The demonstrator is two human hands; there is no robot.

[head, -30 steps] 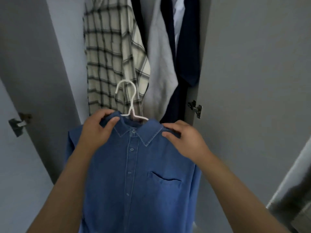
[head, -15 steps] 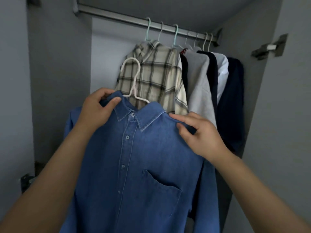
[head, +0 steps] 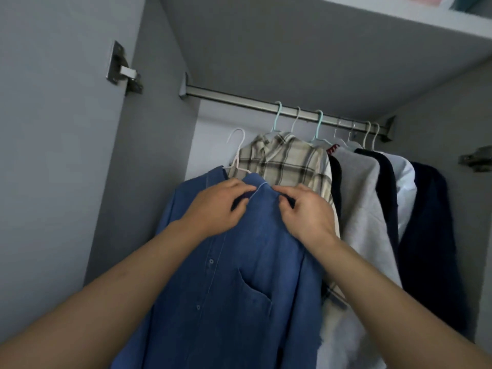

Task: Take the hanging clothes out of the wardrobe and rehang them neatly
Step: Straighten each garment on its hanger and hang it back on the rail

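both hands [head: 217, 206] [head: 306, 213] pinch the blue denim shirt [head: 226, 288] by its collar.

Head view, close, up into wardrobe [head: 266, 49]

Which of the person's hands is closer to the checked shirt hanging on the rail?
The right hand. It grips the denim shirt collar just in front of the checked shirt; the left hand grips the collar further left.

both hands pinching denim shirt [head: 234, 262] collar
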